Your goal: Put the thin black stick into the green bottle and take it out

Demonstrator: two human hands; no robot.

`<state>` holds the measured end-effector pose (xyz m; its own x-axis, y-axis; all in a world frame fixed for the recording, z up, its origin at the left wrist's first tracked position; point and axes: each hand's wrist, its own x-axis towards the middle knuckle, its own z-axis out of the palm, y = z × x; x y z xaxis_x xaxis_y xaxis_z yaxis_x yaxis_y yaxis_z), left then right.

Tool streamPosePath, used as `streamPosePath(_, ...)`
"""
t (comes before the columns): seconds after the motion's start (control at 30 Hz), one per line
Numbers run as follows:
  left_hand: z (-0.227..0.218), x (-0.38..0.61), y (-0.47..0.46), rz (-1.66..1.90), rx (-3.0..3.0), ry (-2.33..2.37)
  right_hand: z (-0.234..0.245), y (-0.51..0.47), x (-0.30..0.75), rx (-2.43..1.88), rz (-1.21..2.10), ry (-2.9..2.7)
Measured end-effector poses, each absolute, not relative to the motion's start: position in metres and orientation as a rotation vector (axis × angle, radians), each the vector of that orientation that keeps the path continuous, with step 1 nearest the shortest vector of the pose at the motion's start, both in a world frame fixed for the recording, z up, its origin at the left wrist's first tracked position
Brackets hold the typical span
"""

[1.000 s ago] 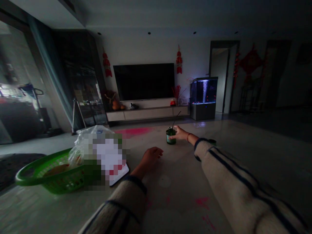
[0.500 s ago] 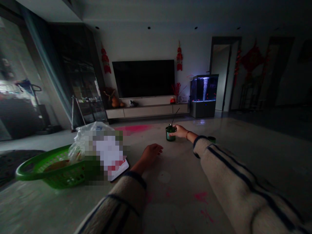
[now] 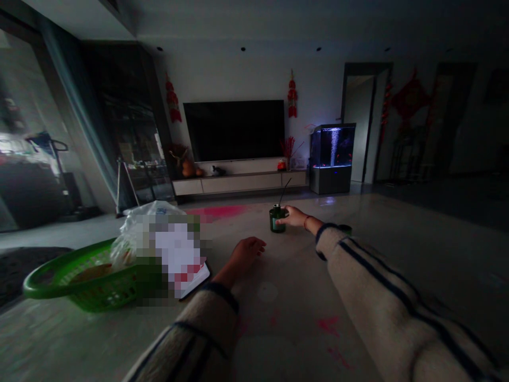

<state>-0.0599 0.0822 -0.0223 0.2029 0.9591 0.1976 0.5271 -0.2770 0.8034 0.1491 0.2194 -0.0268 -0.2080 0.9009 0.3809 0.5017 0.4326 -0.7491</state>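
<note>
My right hand [image 3: 292,216] reaches far out across the pale table [image 3: 278,297] and its fingers wrap the side of a small dark green jar [image 3: 277,219] with a thin stick rising from it. The jar stands upright on the table. My left hand [image 3: 245,253] rests on the table nearer to me, fingers loosely curled and holding nothing. Both arms wear a cream sleeve with dark stripes. A small dark round thing [image 3: 345,228], perhaps a lid, lies beside my right forearm.
A green plastic basket [image 3: 55,278] with a plastic bag [image 3: 147,223] in it stands at the left, a flat card or phone [image 3: 194,281] beside it. Red smears mark the table. Beyond are a television [image 3: 234,130], a low cabinet and a lit fish tank [image 3: 332,148].
My right hand has closed more round the green jar, which shifted slightly left. The left hand has stayed where it was.
</note>
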Motion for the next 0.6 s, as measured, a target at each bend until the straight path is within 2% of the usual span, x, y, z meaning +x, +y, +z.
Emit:
streamPosePath(0.37,-0.019,-0.059,0.078,0.952,1.867,1.382,-0.026,0.207,0.137,-1.308,0.479,-1.775)
streamPosePath(0.6,-0.019,-0.059,0.078,0.952,1.872,1.363,-0.034,0.212,0.135,-1.252,0.51,-1.762)
